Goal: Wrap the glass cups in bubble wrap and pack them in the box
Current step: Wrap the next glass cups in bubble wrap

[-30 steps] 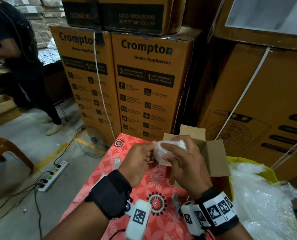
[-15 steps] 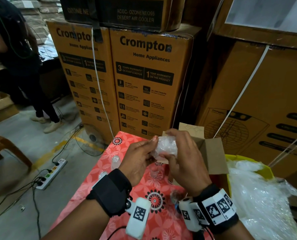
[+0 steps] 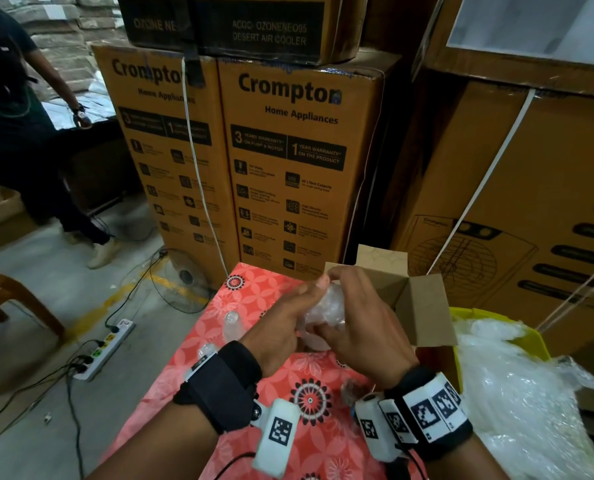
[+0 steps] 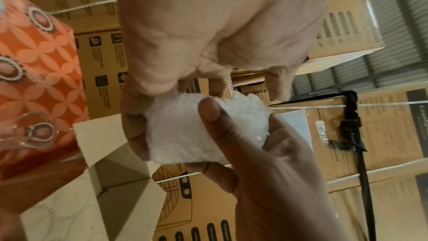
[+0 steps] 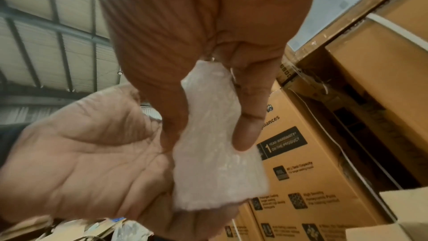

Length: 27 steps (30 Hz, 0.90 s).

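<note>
A glass cup wrapped in white bubble wrap (image 3: 326, 306) is held in the air between both hands, in front of the open cardboard box (image 3: 423, 306). My left hand (image 3: 288, 313) grips the bundle from the left with its fingers curled over the top. My right hand (image 3: 354, 320) grips it from the right, thumb pressed on the wrap. The left wrist view shows the bundle (image 4: 199, 131) under my right thumb. In the right wrist view my right fingers pinch the bundle (image 5: 215, 153) against my left palm (image 5: 88, 162). Bare glass cups (image 3: 231, 318) stand on the red floral tablecloth (image 3: 254, 292).
A yellow bin (image 3: 468, 315) heaped with bubble wrap (image 3: 517, 386) stands to the right of the box. Tall stacked appliance cartons (image 3: 299, 161) rise right behind the table. A person (image 3: 15, 126) stands at the far left; a power strip (image 3: 105, 348) and cables lie on the floor.
Both hands have kept hold of the bundle and turned it a little; my right fingers now cover more of its top. The person at the left has shifted.
</note>
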{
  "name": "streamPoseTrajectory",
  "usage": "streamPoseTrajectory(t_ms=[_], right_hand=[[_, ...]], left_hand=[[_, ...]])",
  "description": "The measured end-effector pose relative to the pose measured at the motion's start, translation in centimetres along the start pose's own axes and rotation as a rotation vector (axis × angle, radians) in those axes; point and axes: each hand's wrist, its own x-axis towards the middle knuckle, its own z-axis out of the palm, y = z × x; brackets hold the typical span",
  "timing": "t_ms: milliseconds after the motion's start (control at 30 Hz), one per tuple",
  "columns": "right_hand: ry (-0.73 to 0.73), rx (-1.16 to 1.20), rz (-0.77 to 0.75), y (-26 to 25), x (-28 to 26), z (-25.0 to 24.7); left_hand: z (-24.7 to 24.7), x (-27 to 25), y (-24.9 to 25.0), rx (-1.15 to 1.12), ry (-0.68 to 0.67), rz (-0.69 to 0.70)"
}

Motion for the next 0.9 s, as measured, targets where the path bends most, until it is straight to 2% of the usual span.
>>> streamPoseTrajectory(t_ms=[100, 233, 300, 367, 500, 567, 633, 733, 900], right_hand=[[-0.025, 0.038, 0.057, 0.0, 0.3, 0.1], [-0.187, 0.222, 0.160, 0.7, 0.7, -1.0], [-0.236, 0.293, 0.121, 1.1, 0.8, -1.4], [-0.258, 0.331, 0.047, 1.3, 0.9, -1.8], [-0.233, 0.249, -0.060, 0.9, 1.5, -2.2], [-0.176, 0.161, -0.055, 0.6, 1.6, -1.9], [-0.036, 0.116, -0.041, 0.5, 1.5, -1.3], [0.131, 0.234, -0.009, 0.5, 1.4, -0.7], [0.262, 0.373, 0.121, 0.1, 1.3, -0.3]], left_hand=[[-0.8, -0.2, -0.9, -0.016, -0.077, -0.007], [-2.5, -0.4, -2.1, 0.057, -0.150, -0.001], [-3.1, -0.4, -2.4, 0.127, -0.145, 0.005], [-3.0, -0.7, -2.3, 0.185, -0.085, 0.019], [-2.1, -1.2, -1.8, 0.257, 0.021, 0.059], [-1.8, -1.3, -1.6, 0.278, 0.053, 0.070], [-1.8, -1.3, -1.5, 0.266, 0.091, 0.083], [-1.9, -1.0, -1.5, 0.280, 0.114, 0.105], [-1.6, -1.0, -1.6, 0.324, 0.127, 0.105]])
